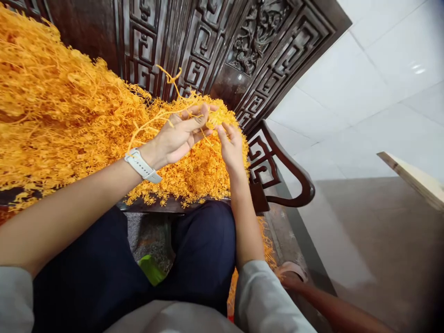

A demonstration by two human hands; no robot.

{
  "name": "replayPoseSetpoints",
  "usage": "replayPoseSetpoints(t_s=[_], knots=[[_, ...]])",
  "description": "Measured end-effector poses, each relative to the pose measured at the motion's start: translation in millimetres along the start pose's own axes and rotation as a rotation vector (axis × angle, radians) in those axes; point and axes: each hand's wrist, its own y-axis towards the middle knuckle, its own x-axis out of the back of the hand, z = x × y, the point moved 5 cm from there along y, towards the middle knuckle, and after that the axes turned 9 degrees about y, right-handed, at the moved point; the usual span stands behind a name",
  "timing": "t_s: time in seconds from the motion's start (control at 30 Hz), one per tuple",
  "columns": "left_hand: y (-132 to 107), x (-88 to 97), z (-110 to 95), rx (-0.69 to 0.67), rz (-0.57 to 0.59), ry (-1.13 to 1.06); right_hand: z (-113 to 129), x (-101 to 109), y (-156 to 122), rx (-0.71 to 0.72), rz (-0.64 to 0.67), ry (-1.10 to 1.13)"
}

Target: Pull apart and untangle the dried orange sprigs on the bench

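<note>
My left hand, with a white watch on its wrist, is closed around a bunch of orange plastic strands that trail up and to the left. My right hand pinches a small orange piece at the end of that bunch, fingertips meeting the left thumb. Both hands hover over a big heap of the same orange pieces piled on a dark carved wooden bench.
The bench armrest curves out on the right. My dark-trousered knees are below the hands. Another person's foot in a sandal sits lower right. White floor tiles and a wooden board edge lie beyond.
</note>
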Motion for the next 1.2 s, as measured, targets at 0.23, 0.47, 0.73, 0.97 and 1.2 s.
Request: replayPoseSetpoints(t_s=[0.23, 0.47, 0.73, 0.97, 1.2], knots=[[5.9, 8.6, 23.5, 0.0, -0.073, 0.025, 75.1, -15.0, -33.0, 0.258, 0.102, 0.214], [6.6, 3.4, 22.9, -0.007, -0.155, 0.024, 101.2, -18.9, -49.5, 0.433, 0.159, 0.162], [45.9, 69.5, 3.5, 0.007, -0.309, -0.006, 118.0, -0.1, -62.6, 0.452, -0.012, 0.287], [17.9, 30.9, 5.9, 0.077, 0.046, 0.185, 31.1, 2.9, -14.3, 0.125, 0.081, 0.007], [-1.7, 6.0, 11.2, -0.295, 0.079, 0.747, 77.9, -25.3, -47.8, 0.131, 0.459, 0.252]])
